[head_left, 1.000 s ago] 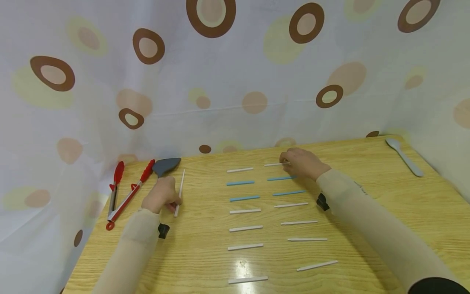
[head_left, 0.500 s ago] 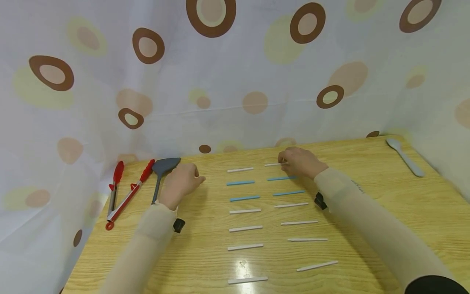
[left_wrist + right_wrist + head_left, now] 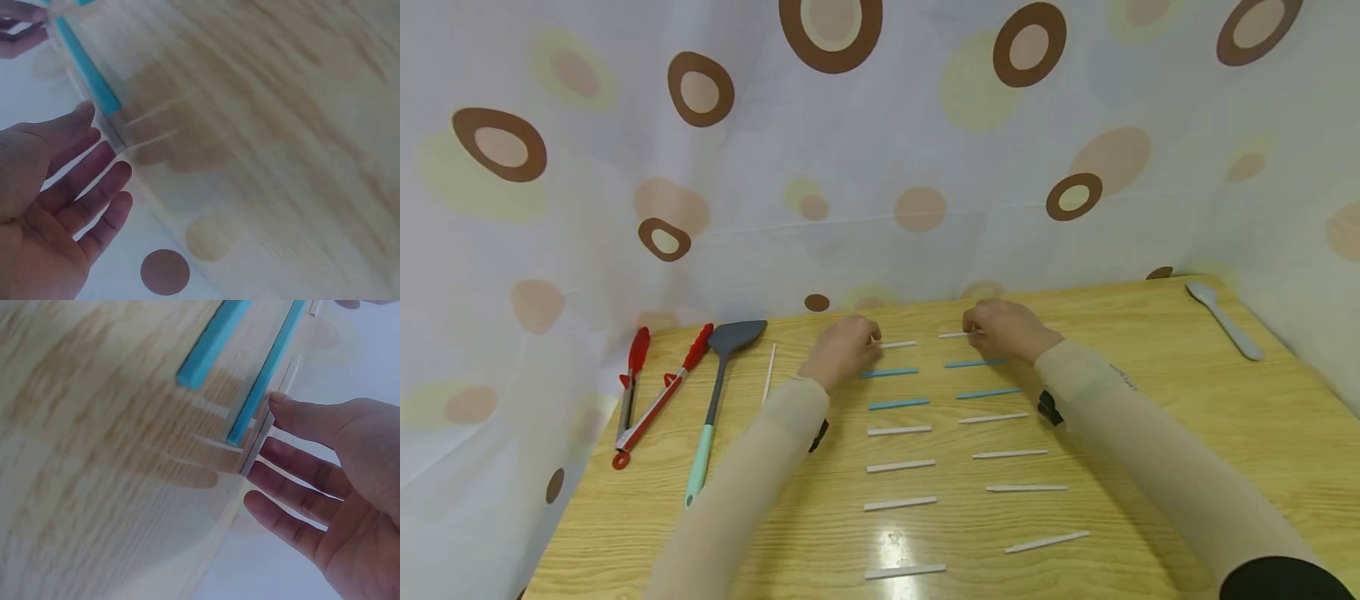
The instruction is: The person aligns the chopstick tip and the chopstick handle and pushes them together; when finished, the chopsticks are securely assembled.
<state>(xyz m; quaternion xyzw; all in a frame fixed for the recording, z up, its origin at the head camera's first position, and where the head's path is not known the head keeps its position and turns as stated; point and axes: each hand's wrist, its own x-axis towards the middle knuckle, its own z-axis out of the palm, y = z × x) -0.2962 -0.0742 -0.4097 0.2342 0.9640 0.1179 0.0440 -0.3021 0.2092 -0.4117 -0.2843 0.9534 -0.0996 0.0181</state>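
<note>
Two columns of thin sticks, white and blue, lie on the wooden table. In the head view my left hand (image 3: 846, 348) has its fingertips right at the left end of the farthest white stick (image 3: 898, 344) of the left column. The left wrist view shows that hand's fingers (image 3: 103, 206) loosely spread beside the stick. My right hand (image 3: 1011, 327) pinches the farthest white stick (image 3: 257, 445) of the right column between thumb and fingers, close over the table. Blue sticks (image 3: 890, 372) (image 3: 974, 363) lie just nearer than these two.
At the left lie red-tipped tongs (image 3: 662, 408), a grey spatula (image 3: 718, 383) with a mint handle, and a lone white stick (image 3: 769, 372). A grey spoon (image 3: 1225, 321) lies at the far right. A spotted curtain (image 3: 880, 167) hangs along the table's back edge.
My left hand has let go of the lone white stick beside the spatula and moved right to the left column's farthest stick. My right hand has stayed at its stick, almost unmoved.
</note>
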